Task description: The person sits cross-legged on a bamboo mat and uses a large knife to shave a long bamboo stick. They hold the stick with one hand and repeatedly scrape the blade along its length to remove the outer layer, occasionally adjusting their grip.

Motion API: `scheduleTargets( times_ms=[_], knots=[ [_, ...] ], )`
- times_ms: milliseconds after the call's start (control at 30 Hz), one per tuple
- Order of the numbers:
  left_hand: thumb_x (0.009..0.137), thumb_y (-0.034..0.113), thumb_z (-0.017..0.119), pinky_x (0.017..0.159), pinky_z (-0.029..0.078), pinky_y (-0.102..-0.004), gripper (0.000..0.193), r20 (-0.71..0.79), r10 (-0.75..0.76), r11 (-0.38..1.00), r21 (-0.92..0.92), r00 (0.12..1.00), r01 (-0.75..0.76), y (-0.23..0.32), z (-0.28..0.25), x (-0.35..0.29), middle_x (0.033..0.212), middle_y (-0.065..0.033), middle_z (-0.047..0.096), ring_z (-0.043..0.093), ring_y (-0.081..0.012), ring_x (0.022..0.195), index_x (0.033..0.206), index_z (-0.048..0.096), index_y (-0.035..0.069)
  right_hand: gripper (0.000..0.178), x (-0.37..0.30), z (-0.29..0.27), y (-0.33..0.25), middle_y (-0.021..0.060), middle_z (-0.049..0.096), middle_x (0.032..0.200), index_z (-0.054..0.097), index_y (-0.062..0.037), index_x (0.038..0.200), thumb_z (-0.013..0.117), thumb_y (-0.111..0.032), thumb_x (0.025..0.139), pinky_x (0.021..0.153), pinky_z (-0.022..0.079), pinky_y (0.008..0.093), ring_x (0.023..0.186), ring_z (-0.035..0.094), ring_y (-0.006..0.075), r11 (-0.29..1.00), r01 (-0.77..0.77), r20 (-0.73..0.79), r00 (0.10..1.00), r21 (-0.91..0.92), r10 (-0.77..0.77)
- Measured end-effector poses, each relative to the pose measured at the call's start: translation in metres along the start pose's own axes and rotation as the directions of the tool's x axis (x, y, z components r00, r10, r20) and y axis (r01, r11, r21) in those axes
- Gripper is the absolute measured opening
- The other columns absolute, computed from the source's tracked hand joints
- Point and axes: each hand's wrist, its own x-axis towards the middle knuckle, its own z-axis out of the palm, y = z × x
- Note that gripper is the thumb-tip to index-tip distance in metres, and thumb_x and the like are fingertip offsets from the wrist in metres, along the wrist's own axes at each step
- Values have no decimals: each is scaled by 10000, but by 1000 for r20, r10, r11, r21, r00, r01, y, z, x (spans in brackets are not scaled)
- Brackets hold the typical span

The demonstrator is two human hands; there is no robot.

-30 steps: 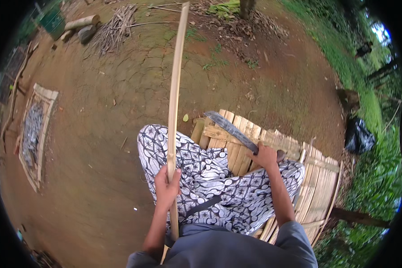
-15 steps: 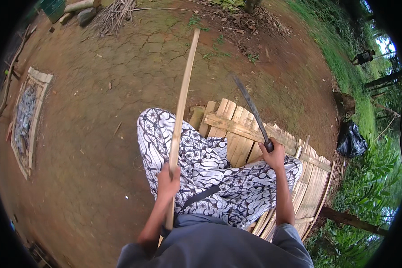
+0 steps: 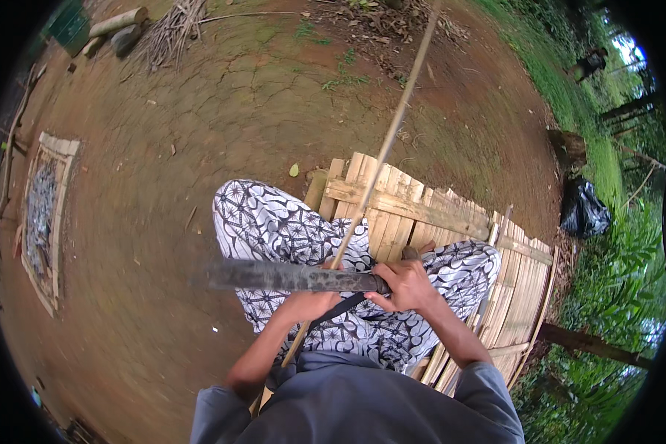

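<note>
A: Left hand (image 3: 311, 302)?
B: Fingers closed round bamboo strip (image 3: 377, 166), which slants up from lap over the bench (image 3: 422, 214).
A: Right hand (image 3: 405, 285)?
B: Fist wrapped tight on machete (image 3: 288, 276) handle, blade lying across strip (pointing left, w/ edge blurred).

A black plastic bag (image 3: 584, 209), bulging and crumpled, lies on the ground at the right, beside the grass. No labels, signs or screens.
</note>
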Motion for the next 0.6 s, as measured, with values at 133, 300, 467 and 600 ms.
scheduleTargets(
  times_ms=[133, 300, 467, 600],
  knots=[
    [977, 181, 509, 509, 388, -300, 219, 13, 118, 952, 282, 993, -117, 32, 5, -10, 664, -28, 515, 484, -110, 564, 1059, 576, -10, 411, -20, -3, 48, 58, 570, 586, 592, -95, 818, 636, -504, 801, 527, 438, 380, 513, 585, 270, 991, -28, 98, 995, 129, 15],
    [967, 146, 503, 568, 416, -374, 223, -60, -37, 972, 230, 998, 49, 55, 3, 8, 613, -168, 503, 510, -224, 564, 873, 561, -48, 425, -16, -14, 35, 73, 552, 545, 601, -102, 795, 596, -527, 816, 508, 446, 384, 481, 567, 246, 986, -169, 85, 982, -3, 168],
    [929, 119, 552, 522, 358, -296, 170, -85, 51, 980, 197, 995, -33, 49, 32, 5, 617, -16, 435, 407, -101, 557, 810, 512, 4, 409, -12, -2, 3, 74, 512, 498, 595, -75, 766, 564, -472, 857, 715, 449, 434, 420, 492, 280, 995, -101, -88, 991, -21, 99],
    [853, -16, 584, 513, 293, -228, 293, 77, -65, 997, 40, 995, 62, 50, 22, -11, 638, 65, 304, 315, -30, 579, 749, 330, 87, 349, -24, -9, 52, 91, 524, 486, 612, -65, 813, 556, -402, 885, 504, 482, 390, 421, 550, 271, 855, -489, 11, 869, 170, 495]
  ],
)
